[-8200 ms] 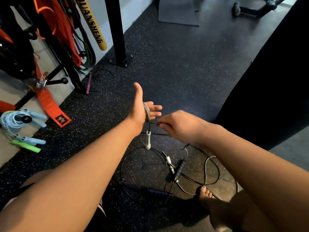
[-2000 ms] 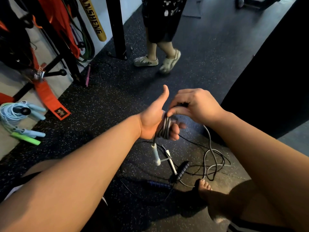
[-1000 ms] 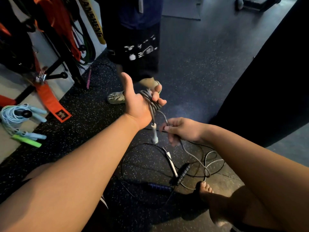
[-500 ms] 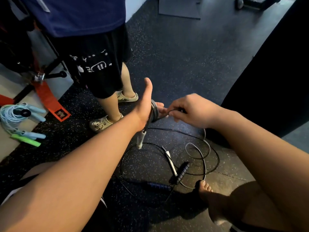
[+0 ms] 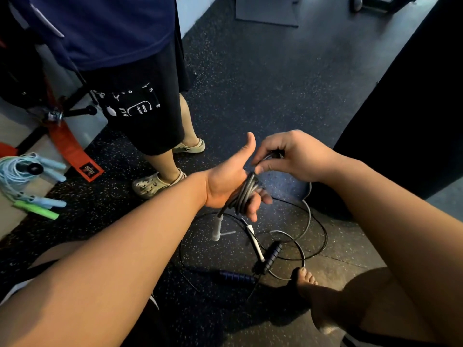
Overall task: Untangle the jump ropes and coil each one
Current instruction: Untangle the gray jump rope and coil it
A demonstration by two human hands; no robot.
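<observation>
Several turns of a grey jump rope [image 5: 244,194] are wound around my left hand [image 5: 229,182], whose thumb points up. Its white handle [image 5: 217,227] hangs below the palm. My right hand [image 5: 293,156] pinches the same rope just above the coil; the free length [image 5: 308,209] runs down to the floor. A thin black rope [image 5: 186,236] loops on the floor, with two dark blue handles [image 5: 271,255] [image 5: 236,276] and a second white handle [image 5: 255,244] lying among the loops.
Another person in a blue shirt, black shorts and pale clogs [image 5: 150,184] stands close on the left. A coiled light-blue rope [image 5: 22,174] and a green handle [image 5: 37,210] lie far left. My bare foot [image 5: 304,280] touches the rope pile. A black wall [image 5: 413,121] stands right.
The person has stepped closer, from the back to my left. More grey rope is wound on my left hand, and my right hand has risen with the rope to the coil.
</observation>
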